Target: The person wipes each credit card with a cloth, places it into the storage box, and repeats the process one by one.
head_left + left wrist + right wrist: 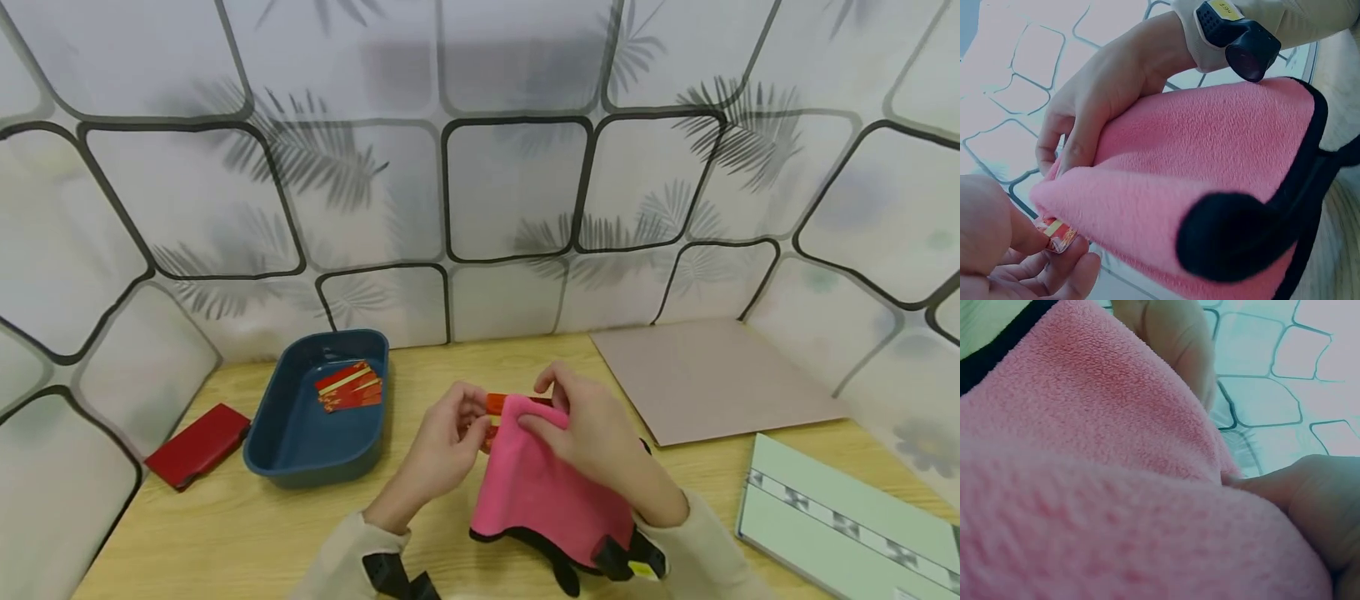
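Observation:
In the head view my left hand (447, 433) pinches a small red and gold packet (496, 404) by its left side. The right hand (603, 425) grips a pink fleece cloth (551, 492) with black edging, thumb on the near side. The cloth is folded over part of the packet, and its lower part hangs above the table. In the left wrist view the packet (1059, 235) shows between the left fingers and the cloth's edge. Pink cloth (1116, 419) fills most of the right wrist view, where the packet is hidden.
A blue basin (315, 454) at the left holds several red and gold packets (349, 387). Left of it lies a red wallet-like case (198, 446). At the right are a pinkish-grey board (712, 375) and a pale green book-like item (847, 521) on the wooden table (247, 542).

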The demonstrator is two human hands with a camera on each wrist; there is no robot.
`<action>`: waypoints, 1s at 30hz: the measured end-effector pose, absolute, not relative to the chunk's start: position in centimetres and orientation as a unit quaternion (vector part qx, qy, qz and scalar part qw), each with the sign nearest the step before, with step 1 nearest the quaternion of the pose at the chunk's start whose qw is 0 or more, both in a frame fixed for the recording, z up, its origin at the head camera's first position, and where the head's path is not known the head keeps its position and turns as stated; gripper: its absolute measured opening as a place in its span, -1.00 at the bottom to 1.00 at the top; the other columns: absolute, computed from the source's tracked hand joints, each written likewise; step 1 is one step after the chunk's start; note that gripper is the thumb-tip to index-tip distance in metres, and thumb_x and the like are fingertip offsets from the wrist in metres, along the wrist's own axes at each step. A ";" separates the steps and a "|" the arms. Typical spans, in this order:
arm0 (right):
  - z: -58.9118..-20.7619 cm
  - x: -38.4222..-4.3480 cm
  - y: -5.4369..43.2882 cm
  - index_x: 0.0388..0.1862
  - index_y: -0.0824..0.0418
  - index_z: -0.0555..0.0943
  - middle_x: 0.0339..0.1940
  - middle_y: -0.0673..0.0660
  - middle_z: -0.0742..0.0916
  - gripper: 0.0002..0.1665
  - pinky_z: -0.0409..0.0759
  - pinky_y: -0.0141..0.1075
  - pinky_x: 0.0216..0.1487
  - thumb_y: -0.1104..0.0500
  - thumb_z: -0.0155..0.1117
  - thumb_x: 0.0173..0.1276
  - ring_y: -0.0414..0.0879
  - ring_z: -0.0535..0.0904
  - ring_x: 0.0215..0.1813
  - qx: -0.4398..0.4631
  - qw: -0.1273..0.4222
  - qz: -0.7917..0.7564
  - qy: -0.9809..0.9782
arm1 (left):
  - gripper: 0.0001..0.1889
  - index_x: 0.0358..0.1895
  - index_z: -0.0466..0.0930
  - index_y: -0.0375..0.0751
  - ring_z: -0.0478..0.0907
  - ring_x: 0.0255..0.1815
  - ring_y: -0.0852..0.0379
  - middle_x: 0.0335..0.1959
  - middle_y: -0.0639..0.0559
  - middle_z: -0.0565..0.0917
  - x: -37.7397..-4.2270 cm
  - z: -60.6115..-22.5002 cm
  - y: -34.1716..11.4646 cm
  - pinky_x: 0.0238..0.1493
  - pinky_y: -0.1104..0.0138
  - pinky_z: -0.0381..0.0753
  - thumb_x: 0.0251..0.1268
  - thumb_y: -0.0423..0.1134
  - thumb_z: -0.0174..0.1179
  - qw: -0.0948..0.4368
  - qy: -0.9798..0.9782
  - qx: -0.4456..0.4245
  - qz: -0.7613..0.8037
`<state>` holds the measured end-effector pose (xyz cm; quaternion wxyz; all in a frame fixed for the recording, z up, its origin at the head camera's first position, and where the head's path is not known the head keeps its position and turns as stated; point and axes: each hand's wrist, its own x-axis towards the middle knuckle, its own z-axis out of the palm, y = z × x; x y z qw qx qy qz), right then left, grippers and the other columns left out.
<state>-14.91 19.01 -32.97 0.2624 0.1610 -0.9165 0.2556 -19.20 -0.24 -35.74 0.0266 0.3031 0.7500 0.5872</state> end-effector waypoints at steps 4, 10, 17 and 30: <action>-32.5 -14.9 19.4 -0.25 0.13 0.49 -0.66 -0.10 0.34 -0.58 0.22 -0.44 -0.58 0.13 0.56 0.03 -0.31 0.20 -0.60 0.145 0.247 0.256 -0.923 | -0.85 -0.10 0.41 -0.39 0.58 -0.41 0.04 -0.33 -0.25 0.61 -19.3 -35.8 -0.6 -0.39 0.40 0.59 0.32 -0.57 0.02 0.023 0.748 0.283 0.599; -31.9 -14.9 20.2 -0.25 0.18 0.48 -0.66 -0.06 0.34 -0.57 0.23 -0.40 -0.57 0.16 0.56 0.01 -0.24 0.22 -0.60 0.110 0.246 0.244 -0.932 | -0.86 -0.10 0.42 -0.42 0.52 -0.40 0.12 -0.33 -0.23 0.60 -19.5 -35.1 -0.8 -0.38 0.44 0.55 0.31 -0.56 0.03 0.011 0.744 0.276 0.609; -31.4 -14.6 21.4 -0.15 0.27 0.43 -0.61 0.04 0.42 -0.52 0.28 -0.32 -0.55 0.16 0.50 0.08 -0.15 0.28 -0.60 0.022 0.253 0.217 -0.942 | -0.87 -0.14 0.45 -0.38 0.49 -0.42 0.14 -0.37 -0.13 0.58 -19.3 -34.1 -1.3 -0.38 0.44 0.51 0.28 -0.54 0.06 0.007 0.759 0.254 0.600; -31.4 -15.0 21.6 -0.33 0.21 0.55 -0.71 0.01 0.42 -0.73 0.20 -0.34 -0.62 0.22 0.49 0.06 -0.22 0.22 -0.66 0.035 0.389 0.216 -0.895 | -0.82 -0.07 0.50 -0.40 0.59 -0.47 0.15 -0.34 -0.18 0.63 -18.6 -32.5 -3.2 -0.36 0.37 0.65 0.28 -0.51 0.11 -0.023 0.749 0.179 0.637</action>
